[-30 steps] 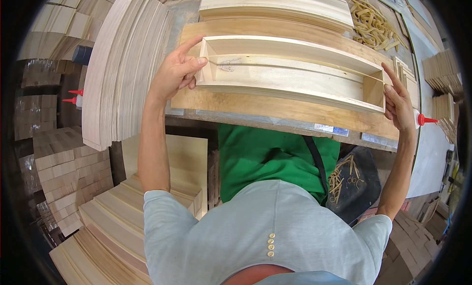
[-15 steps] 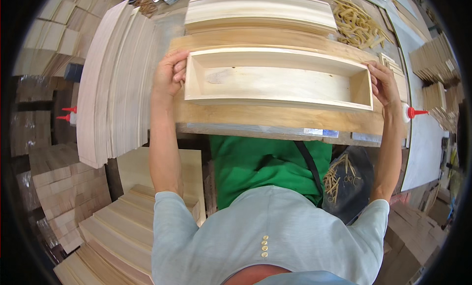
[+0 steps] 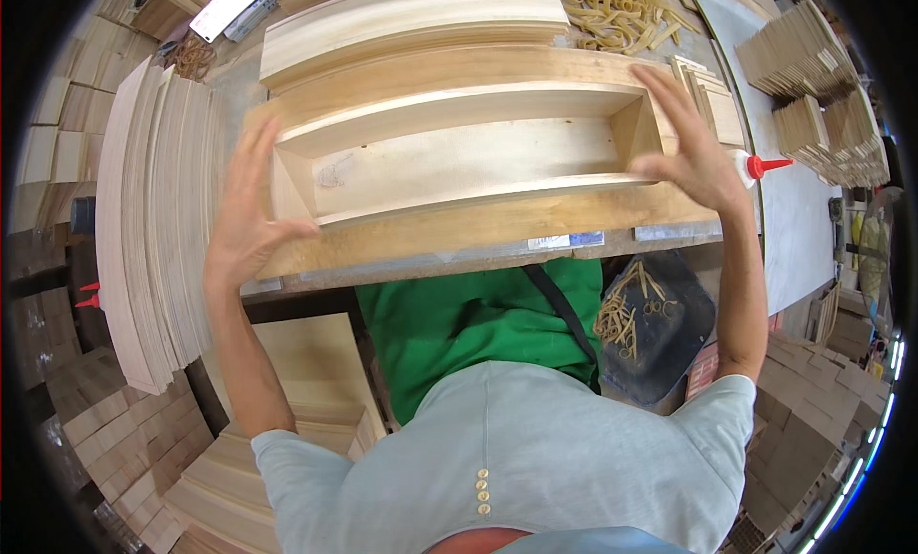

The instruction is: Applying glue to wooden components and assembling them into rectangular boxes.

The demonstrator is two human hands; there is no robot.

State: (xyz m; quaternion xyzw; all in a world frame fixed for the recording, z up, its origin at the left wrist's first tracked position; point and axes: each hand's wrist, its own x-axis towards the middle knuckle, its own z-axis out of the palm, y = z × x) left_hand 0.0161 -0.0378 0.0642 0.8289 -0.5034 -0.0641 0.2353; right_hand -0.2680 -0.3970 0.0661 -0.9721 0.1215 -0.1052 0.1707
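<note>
A long, shallow box of pale wood (image 3: 459, 152) lies open side up on a wooden board (image 3: 507, 225) at the bench's front. Around its left end my left hand (image 3: 247, 205) is spread, thumb out by the near corner and fingers along the end. At the opposite end my right hand (image 3: 690, 152) is likewise open, fingers reaching past the far corner and thumb over the near rim. Both hands are slightly blurred, and whether they touch the box I cannot tell.
Behind the box lies a stack of long boards (image 3: 411, 28), with tan rubber bands (image 3: 622, 17) beside it. Tall panels (image 3: 158, 219) stand at left. A white glue bottle with a red tip (image 3: 755, 167) is at right. Below sits a dark tray (image 3: 660, 334) holding more bands.
My hands have opened from their hold on the box's ends, with fingers now spread. The view has shifted and tilted, so the box appears lower at left.
</note>
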